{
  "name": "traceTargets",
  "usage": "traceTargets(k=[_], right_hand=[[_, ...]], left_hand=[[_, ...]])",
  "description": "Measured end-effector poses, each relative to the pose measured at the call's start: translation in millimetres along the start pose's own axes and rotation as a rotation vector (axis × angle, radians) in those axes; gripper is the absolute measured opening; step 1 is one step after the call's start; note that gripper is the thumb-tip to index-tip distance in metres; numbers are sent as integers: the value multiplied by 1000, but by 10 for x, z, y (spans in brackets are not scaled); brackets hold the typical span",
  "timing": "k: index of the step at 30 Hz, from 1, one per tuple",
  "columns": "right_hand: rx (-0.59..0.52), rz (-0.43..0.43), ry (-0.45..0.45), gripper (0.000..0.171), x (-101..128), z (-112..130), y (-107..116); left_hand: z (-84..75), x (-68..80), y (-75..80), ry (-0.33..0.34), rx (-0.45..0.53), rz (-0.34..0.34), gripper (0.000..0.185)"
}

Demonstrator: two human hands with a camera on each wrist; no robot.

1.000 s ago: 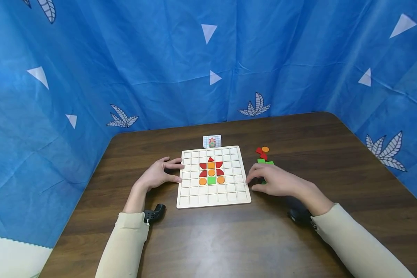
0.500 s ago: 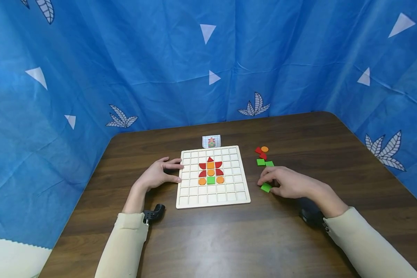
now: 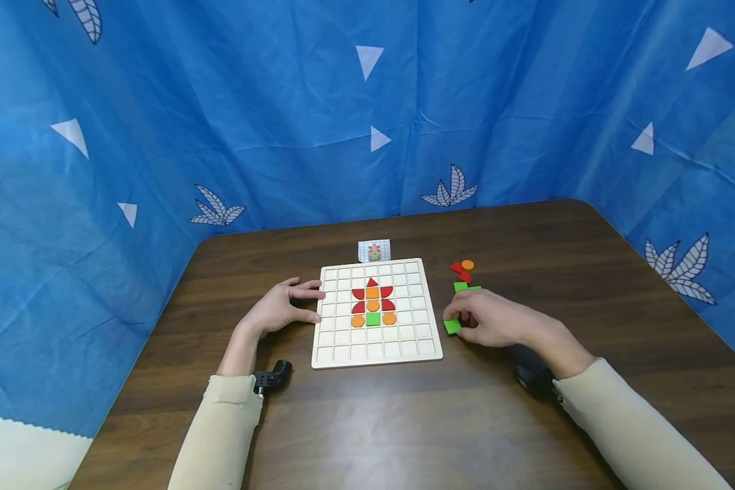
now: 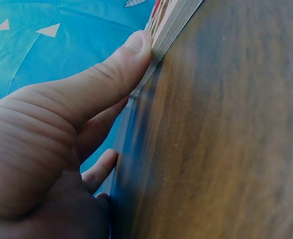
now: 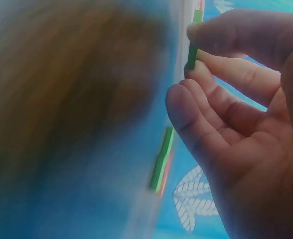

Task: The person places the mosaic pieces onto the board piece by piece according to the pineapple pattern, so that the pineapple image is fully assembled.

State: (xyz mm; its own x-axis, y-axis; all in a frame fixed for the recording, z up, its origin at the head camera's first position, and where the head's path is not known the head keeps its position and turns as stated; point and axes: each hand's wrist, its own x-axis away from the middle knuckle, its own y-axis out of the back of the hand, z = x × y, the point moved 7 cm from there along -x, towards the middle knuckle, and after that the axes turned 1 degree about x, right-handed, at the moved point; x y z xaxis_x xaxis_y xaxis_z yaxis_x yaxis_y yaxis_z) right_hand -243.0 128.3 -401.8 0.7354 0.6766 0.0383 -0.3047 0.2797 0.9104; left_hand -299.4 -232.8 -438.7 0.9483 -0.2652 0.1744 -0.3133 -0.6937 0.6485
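My right hand (image 3: pixel 490 318) pinches a green square tile (image 3: pixel 452 327) between thumb and fingers, just off the right edge of the pale wooden grid board (image 3: pixel 343 347). In the right wrist view the tile (image 5: pixel 193 50) stands edge-on under the thumb. My left hand (image 3: pixel 277 307) lies at the board's left side, thumb and fingers extended against its edge; the left wrist view has the thumb (image 4: pixel 121 64) right on that edge. On the grid sits a figure of flat pieces: a red triangle (image 3: pixel 372 282) on top, red quarter-rounds, orange pieces, and a green square (image 3: pixel 373 318) between two orange discs.
Behind the board lies a small card (image 3: pixel 374 251) printed with a similar figure. Past my right hand are two green squares (image 3: pixel 460 286), red pieces (image 3: pixel 464 276) and an orange disc (image 3: pixel 468 265). A blue curtain (image 3: pixel 318 102) hangs beyond the brown table (image 3: pixel 367 422).
My right hand went from the board's right edge to the loose green squares, took hold of one, and has carried it left towards the board. The left hand stays where it was.
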Motion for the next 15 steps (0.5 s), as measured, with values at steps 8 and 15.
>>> traceTargets(k=[8,15], right_hand=[[-23,-18,-4,29,-310,270,28],[-41,-18,38,31,-594,500,-49]], left_hand=[[4,-13,10,-7,-17,-12,49],[15,-13,2,-7,-13,-10,47]])
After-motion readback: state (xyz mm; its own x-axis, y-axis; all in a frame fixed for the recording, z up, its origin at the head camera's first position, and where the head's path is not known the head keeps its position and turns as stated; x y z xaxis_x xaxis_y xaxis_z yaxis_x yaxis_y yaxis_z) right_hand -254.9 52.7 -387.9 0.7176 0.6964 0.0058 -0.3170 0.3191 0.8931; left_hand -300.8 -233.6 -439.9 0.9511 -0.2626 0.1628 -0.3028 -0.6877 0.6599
